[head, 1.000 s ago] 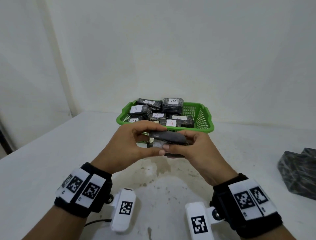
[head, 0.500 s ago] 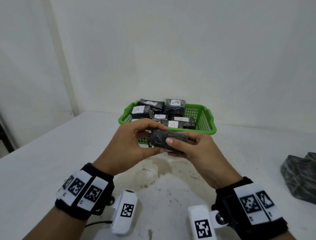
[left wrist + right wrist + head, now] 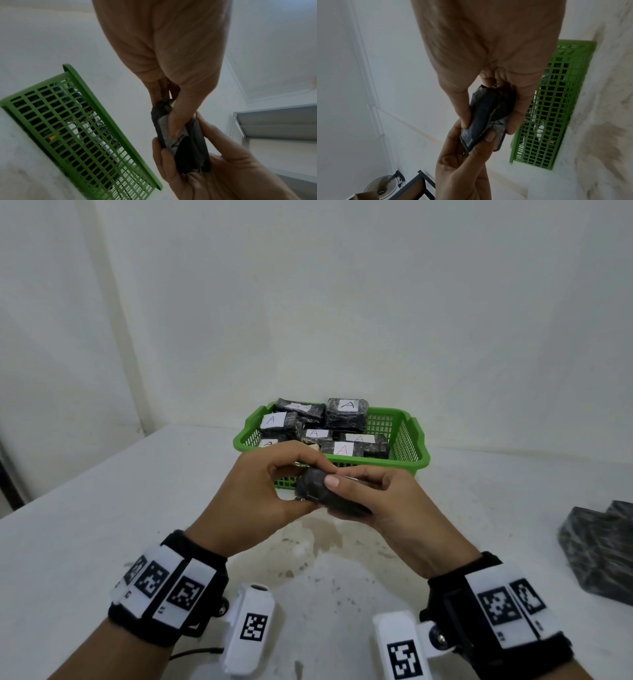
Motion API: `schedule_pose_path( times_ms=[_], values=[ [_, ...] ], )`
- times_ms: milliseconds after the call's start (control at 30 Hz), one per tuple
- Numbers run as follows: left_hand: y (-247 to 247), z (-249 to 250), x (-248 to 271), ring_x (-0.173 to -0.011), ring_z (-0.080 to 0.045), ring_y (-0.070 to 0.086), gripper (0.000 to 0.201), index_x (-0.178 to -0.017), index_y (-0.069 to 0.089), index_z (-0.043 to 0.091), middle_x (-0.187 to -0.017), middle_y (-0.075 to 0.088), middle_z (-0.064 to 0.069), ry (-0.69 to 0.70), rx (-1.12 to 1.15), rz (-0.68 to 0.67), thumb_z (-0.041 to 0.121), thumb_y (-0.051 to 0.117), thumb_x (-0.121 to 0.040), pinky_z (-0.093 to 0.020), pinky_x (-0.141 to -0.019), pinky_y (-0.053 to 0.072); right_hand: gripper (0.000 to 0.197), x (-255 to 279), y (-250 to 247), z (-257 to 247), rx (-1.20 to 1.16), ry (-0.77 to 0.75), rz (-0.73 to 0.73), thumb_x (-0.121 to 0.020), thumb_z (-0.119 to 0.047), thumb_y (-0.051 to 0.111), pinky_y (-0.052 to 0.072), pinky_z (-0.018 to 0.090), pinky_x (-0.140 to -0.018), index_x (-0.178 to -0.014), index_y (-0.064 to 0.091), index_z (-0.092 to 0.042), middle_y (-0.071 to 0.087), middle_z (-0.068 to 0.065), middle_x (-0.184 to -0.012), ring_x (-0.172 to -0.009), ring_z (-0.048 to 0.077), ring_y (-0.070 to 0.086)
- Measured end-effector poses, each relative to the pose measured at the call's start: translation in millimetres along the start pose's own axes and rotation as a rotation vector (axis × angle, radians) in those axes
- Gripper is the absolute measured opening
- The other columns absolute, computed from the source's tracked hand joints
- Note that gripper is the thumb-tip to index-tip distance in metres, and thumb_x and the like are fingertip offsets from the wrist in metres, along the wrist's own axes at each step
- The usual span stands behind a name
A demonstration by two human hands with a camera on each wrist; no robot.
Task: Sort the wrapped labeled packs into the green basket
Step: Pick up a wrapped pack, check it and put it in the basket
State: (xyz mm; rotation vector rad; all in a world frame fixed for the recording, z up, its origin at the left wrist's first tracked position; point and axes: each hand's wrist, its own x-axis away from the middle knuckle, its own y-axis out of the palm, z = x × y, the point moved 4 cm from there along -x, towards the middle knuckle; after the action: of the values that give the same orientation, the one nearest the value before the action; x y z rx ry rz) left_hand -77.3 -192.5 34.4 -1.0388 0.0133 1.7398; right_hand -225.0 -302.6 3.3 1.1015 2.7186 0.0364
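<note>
Compared with half a second ago, the dark wrapped pack (image 3: 329,494) has been turned between the two hands, so that its broad dark face now fronts the head camera and it sits tilted, its right end lower; it remains in the air just in front of the green basket (image 3: 407,446), clear of the white table (image 3: 85,525); the left hand (image 3: 260,494) grips the pack's left end, fingers curled over the top and thumb beneath; the right hand (image 3: 380,501) cradles the right end from below, thumb laid across the near face, fingers curled round the far side; in the left wrist view a pale label with dark marks shows on the pack (image 3: 180,139) under the left thumb, the writing too blurred to read; the right wrist view shows the same pack (image 3: 486,115) pinched by both hands just beside the basket's grid wall (image 3: 556,108); inside the basket lie several wrapped packs (image 3: 346,414) with white labels marked A; well to the right of the basket a heap of dark wrapped material (image 3: 603,549) rests on the table.
</note>
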Motion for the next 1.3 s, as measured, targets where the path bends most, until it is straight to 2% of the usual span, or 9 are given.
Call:
schedule_pose_path(
  times_ms=[167,300,433,533,600,700,867,1033,1300],
  values=[
    [-1.7,1.3,0.2,-0.106,-0.024,0.071,0.038,-0.106,0.075,0.011,-0.106,0.074,-0.001,0.002,0.0,0.019,-0.007,0.085,-0.074,-0.03,-0.091,0.059,0.05,0.1,-2.3,-4.1,0.056,0.007,-0.013,-0.067,-0.029,0.086,0.064,0.041,-0.089,-0.11,0.078,-0.004,0.079,0.014,-0.108,-0.101,0.029,0.078],
    [-3.6,3.5,0.6,-0.115,-0.02,0.069,0.049,-0.116,0.072,0.013,-0.117,0.073,0.001,-0.054,0.066,-0.002,0.001,0.089,-0.072,-0.027,-0.096,0.056,0.054,0.0,-9.8,-7.8,0.089,-0.033,0.017,-0.065,-0.026,0.09,0.059,0.043,-0.098,-0.114,0.076,-0.006,0.08,0.011,-0.108,-0.105,0.027,0.077],
    [-1.9,1.5,1.5,-0.113,-0.015,0.071,0.056,-0.123,0.07,0.02,-0.12,0.074,0.004,-0.145,0.092,-0.015,0.014,0.091,-0.072,-0.03,-0.097,0.057,0.05,4.0,-10.4,-12.7,0.121,-0.08,-0.002,-0.071,-0.005,0.09,0.058,0.039,-0.099,-0.118,0.074,-0.012,0.081,0.008,-0.109,-0.108,0.023,0.076],
    [-3.0,-1.6,1.3,-0.107,-0.017,0.072,0.046,-0.114,0.073,0.018,-0.11,0.075,0.002,-0.131,0.052,0.021,0.011,0.091,-0.072,-0.031,-0.093,0.059,0.061,1.6,-9.1,-8.6,0.117,-0.051,-0.011,-0.061,-0.025,0.098,0.057,0.043,-0.102,-0.118,0.075,-0.019,0.078,0.007,-0.117,-0.112,0.024,0.075],
    [-2.3,-0.8,1.2,-0.108,-0.019,0.071,0.048,-0.112,0.073,0.017,-0.11,0.074,0.001,-0.113,0.053,0.016,0.006,0.092,-0.07,-0.03,-0.093,0.059,0.069,-0.6,-7.6,-4.7,0.018,0.011,-0.01,-0.06,-0.035,0.097,0.058,0.046,-0.101,-0.121,0.073,-0.012,0.077,0.011,-0.12,-0.11,0.028,0.075],
    [-0.2,2.0,1.6,-0.111,-0.021,0.069,0.049,-0.114,0.072,0.015,-0.112,0.073,0.002,-0.068,0.047,-0.029,0.001,0.09,-0.07,-0.029,-0.093,0.058,0.059,1.0,-4.7,-3.7,-0.053,0.043,-0.002,-0.068,-0.024,0.085,0.061,0.044,-0.094,-0.12,0.072,0.0,0.079,0.016,-0.111,-0.105,0.03,0.077],
    [0.6,1.1,1.1,-0.111,-0.021,0.069,0.048,-0.113,0.073,0.015,-0.111,0.073,0.002,-0.055,0.047,-0.032,0.0,0.09,-0.071,-0.029,-0.093,0.057,0.049,1.4,-5.1,-4.9,-0.031,0.044,0.008,-0.071,-0.018,0.084,0.061,0.045,-0.094,-0.116,0.074,-0.001,0.08,0.016,-0.107,-0.103,0.031,0.077],
    [-6.2,-1.0,0.5,-0.114,-0.021,0.068,0.045,-0.111,0.073,0.014,-0.113,0.073,0.004,-0.036,0.039,0.049,0.0,0.089,-0.071,-0.031,-0.095,0.058,0.032,4.0,-7.7,-10.3,-0.128,0.069,-0.014,-0.089,-0.003,0.073,0.065,0.03,-0.079,-0.119,0.071,0.006,0.078,0.021,-0.111,-0.091,0.023,0.076],
    [-1.4,0.4,1.2,-0.118,-0.018,0.064,0.056,-0.116,0.067,0.021,-0.118,0.066,0.009,-0.078,0.005,-0.027,0.004,0.092,-0.07,-0.032,-0.094,0.058,0.033,4.7,-6.4,-13.3,0.018,-0.047,0.084,-0.082,-0.004,0.082,0.064,0.038,-0.086,-0.115,0.074,-0.005,0.081,0.012,-0.104,-0.1,0.027,0.078]
  ],
)
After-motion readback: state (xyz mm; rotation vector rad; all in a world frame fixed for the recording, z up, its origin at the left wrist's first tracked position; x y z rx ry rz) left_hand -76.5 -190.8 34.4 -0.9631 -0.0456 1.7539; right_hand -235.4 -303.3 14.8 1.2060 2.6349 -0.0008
